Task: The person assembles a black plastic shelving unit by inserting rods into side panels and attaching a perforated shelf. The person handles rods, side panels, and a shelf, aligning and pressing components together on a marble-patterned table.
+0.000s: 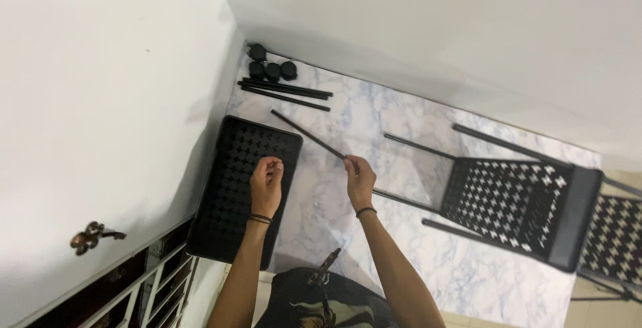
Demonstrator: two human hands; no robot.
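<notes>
Two hands are working over a marble-patterned floor [348, 114]. The right hand [360, 179] is gripping the near end of a thin black rod [307, 134], which is slanting up toward the upper left of the frame, its far end hanging over the floor just above a black perforated tray [231, 221]. The left hand [266, 182] is curling loosely closed above that tray; whether it is pinching a small part is too fine to make out. At centre right a partly built black rack [515, 201] is lying on its side, rods sticking out toward the hands. More rods [286, 92] and four black casters [271, 67] are lying at the upper left, by the wall.

Handling the rod well is probably calling for a firm hold near its end and keeping it level. Both forearms are being cut off at the lower edge, and the rack is running off the right edge.
</notes>
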